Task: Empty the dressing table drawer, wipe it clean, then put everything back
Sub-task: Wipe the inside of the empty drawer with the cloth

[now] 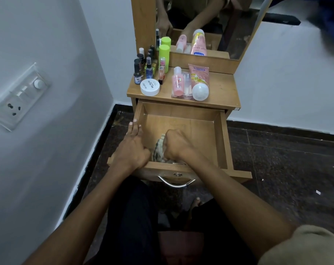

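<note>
The wooden drawer [222, 142] stands pulled out below the dressing table top [221, 92]; its floor is bare apart from a crumpled greyish cloth [158, 150] near the front. My right hand [178, 145] is fisted on that cloth, pressing it against the drawer floor. Resting flat on the drawer's left wall is my left hand [134, 144], fingers together. On the table top stand several small bottles [143, 67], a green can [164, 58], a white round jar [150, 87], a pink bottle [178, 82] and a pink tube [199, 79].
A mirror [206, 22] rises behind the table top. A white wall with a switch and socket plate [19, 96] runs close on the left. The floor is dark stone [286, 169]. The drawer's metal handle [176, 183] faces my knees.
</note>
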